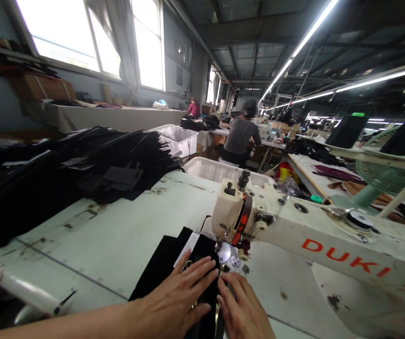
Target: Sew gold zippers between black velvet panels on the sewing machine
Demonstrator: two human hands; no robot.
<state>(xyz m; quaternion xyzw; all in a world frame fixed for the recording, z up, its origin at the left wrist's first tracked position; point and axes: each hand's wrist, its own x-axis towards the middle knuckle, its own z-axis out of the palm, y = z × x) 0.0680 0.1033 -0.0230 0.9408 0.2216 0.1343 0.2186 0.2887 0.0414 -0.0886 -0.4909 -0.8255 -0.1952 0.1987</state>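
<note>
Black fabric (pixel 160 263) lies on the pale sewing table, its far right edge at the needle area of a cream sewing machine (pixel 294 235). My left hand (pixel 181 287) rests flat on the fabric with its fingers spread, beside a white label (pixel 187 248). Close by on the right, my right hand (pixel 241 306) has its fingers bent and close together at the fabric's right edge, next to a shiny metallic strip (pixel 217 313). Whether it pinches anything is hidden. A small lamp lights the spot just beyond my fingertips.
A large pile of black pieces (pixel 117 160) covers the table's left side. White bins (pixel 223 168) stand behind the table. Farther back, a person (pixel 241 136) sits at another table. Thread cones (pixel 346 132) and a green fan (pixel 375 179) are at right.
</note>
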